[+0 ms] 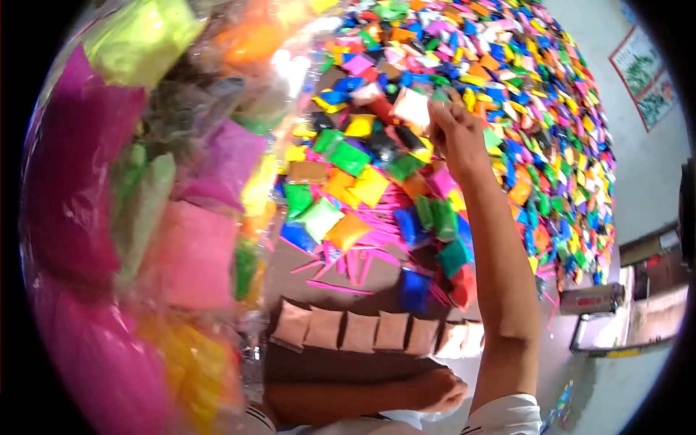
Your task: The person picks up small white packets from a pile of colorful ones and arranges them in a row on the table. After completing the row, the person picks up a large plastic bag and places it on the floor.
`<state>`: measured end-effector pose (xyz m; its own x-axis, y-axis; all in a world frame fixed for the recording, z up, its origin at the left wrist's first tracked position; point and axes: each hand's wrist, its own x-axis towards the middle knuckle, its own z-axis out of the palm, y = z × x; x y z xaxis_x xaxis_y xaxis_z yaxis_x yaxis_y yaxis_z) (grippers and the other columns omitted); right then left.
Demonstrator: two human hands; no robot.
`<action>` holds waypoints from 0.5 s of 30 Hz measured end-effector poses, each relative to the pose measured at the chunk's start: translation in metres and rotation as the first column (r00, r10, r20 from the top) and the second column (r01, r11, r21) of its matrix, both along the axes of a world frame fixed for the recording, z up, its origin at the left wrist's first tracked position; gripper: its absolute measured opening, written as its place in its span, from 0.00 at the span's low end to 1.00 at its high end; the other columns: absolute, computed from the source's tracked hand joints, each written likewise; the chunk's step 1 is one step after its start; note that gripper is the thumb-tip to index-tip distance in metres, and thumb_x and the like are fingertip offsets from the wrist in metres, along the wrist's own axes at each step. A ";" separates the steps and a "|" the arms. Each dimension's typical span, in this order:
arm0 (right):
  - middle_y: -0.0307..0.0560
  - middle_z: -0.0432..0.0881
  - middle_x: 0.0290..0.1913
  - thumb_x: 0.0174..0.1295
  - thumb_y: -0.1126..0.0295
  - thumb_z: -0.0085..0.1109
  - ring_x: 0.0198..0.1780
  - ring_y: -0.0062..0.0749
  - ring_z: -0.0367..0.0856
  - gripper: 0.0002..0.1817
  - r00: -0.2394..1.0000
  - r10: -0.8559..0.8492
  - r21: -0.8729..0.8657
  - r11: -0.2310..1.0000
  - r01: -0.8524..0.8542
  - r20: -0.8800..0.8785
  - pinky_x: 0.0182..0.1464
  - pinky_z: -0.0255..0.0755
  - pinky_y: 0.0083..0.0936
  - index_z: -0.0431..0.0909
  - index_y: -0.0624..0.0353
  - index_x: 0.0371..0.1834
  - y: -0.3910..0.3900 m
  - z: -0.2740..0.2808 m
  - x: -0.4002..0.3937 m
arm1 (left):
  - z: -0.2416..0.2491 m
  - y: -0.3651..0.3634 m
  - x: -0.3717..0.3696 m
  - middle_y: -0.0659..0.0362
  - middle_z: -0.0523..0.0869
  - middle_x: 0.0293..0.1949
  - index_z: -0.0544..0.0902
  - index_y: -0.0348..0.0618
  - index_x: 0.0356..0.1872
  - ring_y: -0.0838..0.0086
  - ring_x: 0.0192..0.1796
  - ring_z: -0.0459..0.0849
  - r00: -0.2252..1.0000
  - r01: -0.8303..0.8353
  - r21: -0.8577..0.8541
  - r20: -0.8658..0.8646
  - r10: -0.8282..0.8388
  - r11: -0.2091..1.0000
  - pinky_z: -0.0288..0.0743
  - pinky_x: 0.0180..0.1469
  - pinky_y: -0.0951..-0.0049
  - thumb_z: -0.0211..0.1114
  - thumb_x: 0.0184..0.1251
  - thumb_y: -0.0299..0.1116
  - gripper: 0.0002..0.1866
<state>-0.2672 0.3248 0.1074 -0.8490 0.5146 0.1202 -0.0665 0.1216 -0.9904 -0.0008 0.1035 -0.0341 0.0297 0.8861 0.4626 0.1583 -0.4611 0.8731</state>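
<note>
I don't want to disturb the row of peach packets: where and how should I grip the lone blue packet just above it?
I'd pinch the blue packet by its left edge, coming from the left. That side faces bare tabletop, while pink strips lie to its right and the peach row sits close below.

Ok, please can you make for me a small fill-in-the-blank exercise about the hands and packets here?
1. The ____ hand reaches over the pile, its fingers at a pale packet.
2. The left hand, near the row of peach packets, is closed into a ____.
3. The thin strips sticking out below the pile are ____ in colour.
4. The big clear bag fills the ____ side of the picture.

Missing words: right; fist; pink; left.
</note>
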 end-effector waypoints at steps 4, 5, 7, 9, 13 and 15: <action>0.35 0.76 0.28 0.68 0.61 0.62 0.29 0.19 0.74 0.13 0.998 -0.061 -0.150 0.987 0.062 0.010 0.34 0.71 0.20 0.75 0.59 0.31 -0.033 0.004 0.142 | 0.004 -0.002 -0.003 0.48 0.80 0.24 0.77 0.39 0.27 0.51 0.28 0.81 1.000 0.017 -0.065 0.018 -0.016 0.998 0.74 0.32 0.56 0.61 0.65 0.34 0.10; 0.36 0.77 0.31 0.68 0.63 0.62 0.30 0.19 0.75 0.12 1.000 -0.031 -0.135 0.990 0.031 0.006 0.36 0.73 0.20 0.77 0.61 0.35 -0.041 0.002 0.181 | 0.008 -0.002 -0.007 0.48 0.80 0.25 0.77 0.39 0.27 0.51 0.28 0.81 0.998 0.037 -0.115 0.051 -0.031 0.993 0.74 0.32 0.56 0.61 0.65 0.34 0.10; 0.37 0.80 0.34 0.68 0.65 0.62 0.33 0.20 0.77 0.12 0.996 -0.057 -0.147 0.987 0.066 0.066 0.38 0.75 0.20 0.78 0.64 0.45 -0.065 -0.005 0.255 | 0.036 -0.005 -0.021 0.57 0.77 0.24 0.75 0.39 0.29 0.74 0.27 0.75 0.979 0.183 -0.344 0.154 -0.137 0.921 0.70 0.32 0.69 0.62 0.66 0.34 0.10; 0.39 0.82 0.37 0.69 0.66 0.62 0.36 0.20 0.79 0.16 0.981 -0.132 -0.164 0.974 0.154 0.141 0.39 0.74 0.20 0.78 0.66 0.52 -0.087 -0.018 0.319 | 0.042 -0.005 -0.026 0.61 0.76 0.26 0.77 0.39 0.32 0.78 0.32 0.74 0.943 0.241 -0.341 0.304 -0.135 0.909 0.70 0.35 0.71 0.59 0.69 0.38 0.12; 0.41 0.84 0.40 0.70 0.66 0.60 0.39 0.21 0.80 0.16 0.945 -0.277 -0.253 0.915 0.315 0.175 0.42 0.74 0.19 0.78 0.68 0.53 -0.125 -0.042 0.403 | 0.039 -0.005 -0.027 0.63 0.76 0.33 0.77 0.38 0.41 0.79 0.36 0.72 0.912 0.318 -0.388 0.375 -0.167 0.865 0.69 0.39 0.75 0.56 0.71 0.45 0.17; 0.41 0.83 0.42 0.71 0.69 0.58 0.42 0.22 0.80 0.14 0.946 -0.265 -0.311 0.897 0.312 0.186 0.46 0.74 0.20 0.76 0.68 0.53 -0.141 -0.051 0.426 | 0.039 -0.004 -0.020 0.62 0.76 0.32 0.77 0.38 0.45 0.78 0.35 0.73 0.908 0.310 -0.357 0.385 -0.164 0.881 0.70 0.39 0.74 0.56 0.72 0.43 0.16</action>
<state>0.1587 0.1841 0.0566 -0.6528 0.7289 -0.2063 0.0589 -0.2227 -0.9731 -0.0211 0.0991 0.0053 0.1719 0.9811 0.0891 -0.2446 -0.0451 0.9686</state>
